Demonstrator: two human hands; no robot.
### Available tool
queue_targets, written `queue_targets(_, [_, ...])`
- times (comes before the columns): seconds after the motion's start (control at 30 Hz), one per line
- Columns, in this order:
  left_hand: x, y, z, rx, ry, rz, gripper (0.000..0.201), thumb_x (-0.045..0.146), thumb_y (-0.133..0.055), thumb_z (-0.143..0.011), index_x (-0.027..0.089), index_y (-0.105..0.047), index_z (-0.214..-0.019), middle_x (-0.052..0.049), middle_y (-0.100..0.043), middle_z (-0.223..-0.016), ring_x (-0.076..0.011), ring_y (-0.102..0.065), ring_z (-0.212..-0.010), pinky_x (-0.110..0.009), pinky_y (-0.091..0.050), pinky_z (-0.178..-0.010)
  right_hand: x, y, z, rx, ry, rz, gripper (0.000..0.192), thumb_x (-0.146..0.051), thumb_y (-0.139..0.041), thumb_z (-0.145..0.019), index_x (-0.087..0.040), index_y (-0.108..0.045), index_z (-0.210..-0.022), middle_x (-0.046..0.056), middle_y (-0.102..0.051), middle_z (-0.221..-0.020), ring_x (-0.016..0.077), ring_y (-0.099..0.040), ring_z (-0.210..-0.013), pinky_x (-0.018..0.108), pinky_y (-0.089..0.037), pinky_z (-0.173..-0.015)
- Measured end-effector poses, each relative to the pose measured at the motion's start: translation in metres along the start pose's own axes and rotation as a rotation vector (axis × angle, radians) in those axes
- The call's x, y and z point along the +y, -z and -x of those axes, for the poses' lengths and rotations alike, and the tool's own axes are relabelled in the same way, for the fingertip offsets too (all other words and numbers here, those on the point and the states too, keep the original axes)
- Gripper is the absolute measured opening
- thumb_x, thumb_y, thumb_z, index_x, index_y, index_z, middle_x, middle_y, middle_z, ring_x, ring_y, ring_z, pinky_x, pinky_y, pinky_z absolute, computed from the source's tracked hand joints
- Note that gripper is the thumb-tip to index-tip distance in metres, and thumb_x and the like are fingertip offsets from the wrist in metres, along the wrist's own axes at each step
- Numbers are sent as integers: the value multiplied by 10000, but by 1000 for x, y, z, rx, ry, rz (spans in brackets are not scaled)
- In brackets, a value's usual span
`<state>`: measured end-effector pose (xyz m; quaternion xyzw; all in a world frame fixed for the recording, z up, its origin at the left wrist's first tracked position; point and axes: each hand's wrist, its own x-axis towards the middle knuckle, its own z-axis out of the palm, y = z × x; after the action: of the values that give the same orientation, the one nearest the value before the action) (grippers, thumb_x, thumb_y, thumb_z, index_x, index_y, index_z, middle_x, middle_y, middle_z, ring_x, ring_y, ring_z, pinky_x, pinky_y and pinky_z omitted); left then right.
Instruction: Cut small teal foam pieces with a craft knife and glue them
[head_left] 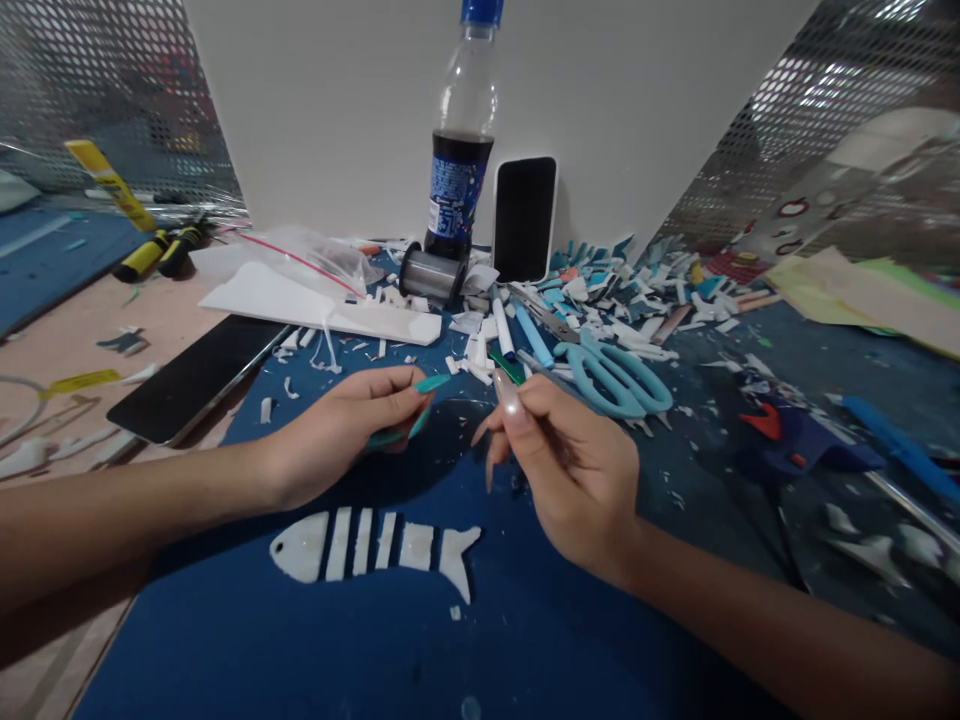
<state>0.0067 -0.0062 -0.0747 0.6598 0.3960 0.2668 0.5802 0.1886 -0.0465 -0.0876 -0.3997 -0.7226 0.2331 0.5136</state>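
Plain white wall panel [360,110] at rear centre, flanked L & R by perforated metal sheets [847,110], shiny, w/ blurred reflections. Counter [247,640] covered by dark blue mat in centre and to the R; pinkish-beige bare surface [157,320] at L edge. Second blue patch [45,260] far L. Lighting dim, even, from above; soft shadows on mat. No window or floor visible.
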Motion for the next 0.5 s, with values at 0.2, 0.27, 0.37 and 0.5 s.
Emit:
queue_targets(0.2, [-6, 1, 1, -24, -56, -73, 231, 288, -346, -874, 201, -382, -663, 19, -375, -573, -92, -362, -464, -222, -364, -417, 2, -1, 0, -18, 138, 73, 186, -126, -492, -879, -207, -575, -734, 2, -556, -549, 136, -492, -551, 298, -431, -536])
queue_targets(0.27, [-6, 0, 0, -19, -72, -80, 225, 257, -340, -873, 200, -380, -659, 18, -383, -566, -89, -365, -460, -215, -358, -410, 4, -1, 1, -40, 126, 76, 187, -140, -487, -885, -219, -570, -736, 0, -553, -549, 147, -504, -570, 316, -444, -556])
queue_targets(0.37, [-6, 0, -1, -26, -80, -56, 221, 238, -346, -872, 200, -377, -656, 17, -386, -561, -86, -364, -458, -209, -345, -402, 4, 0, 2, -67, 107, 92, 187, -162, -479, -892, -235, -576, -749, 4, -549, -561, 156, -512, -581, 318, -442, -539])
queue_targets(0.5, [-8, 0, -2, -40, -34, 31, 213, 253, -369, -862, 197, -390, -657, 20, -355, -577, -88, -345, -474, -214, -339, -413, 2, -1, 1, -66, 85, 114, 222, -169, -473, -898, -230, -564, -704, 6, -532, -552, 155, -513, -581, 314, -434, -533])
